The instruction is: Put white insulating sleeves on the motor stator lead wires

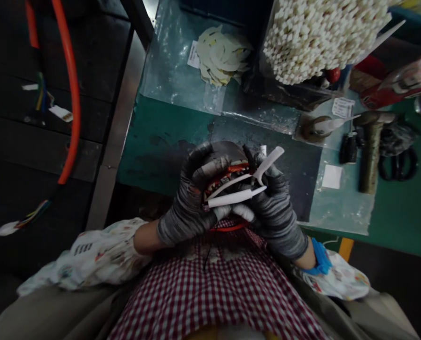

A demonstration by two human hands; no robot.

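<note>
In front of my body, both gloved hands hold a round motor stator (239,167) with a reddish-orange rim and a toothed edge. My left hand (192,203) is wrapped round its left side, thumb at the lower edge. On the opposite side my right hand (276,203) grips it, fingers curled at the top near a white sleeve (270,161) that sticks up to the right. Another white sleeve (231,197) lies across the stator's face between the hands. Grey striped gloves with worn, pale fingertips cover both hands, and they hide much of the stator's sides.
Green table (164,137) with a dark mat (295,160) beyond my hands. Pale curved pieces (224,54) lie on plastic film. A bin holds many white tubes (324,38). At right are a hammer (370,151) and a glue bottle (325,126). An orange cable (72,94) hangs at left.
</note>
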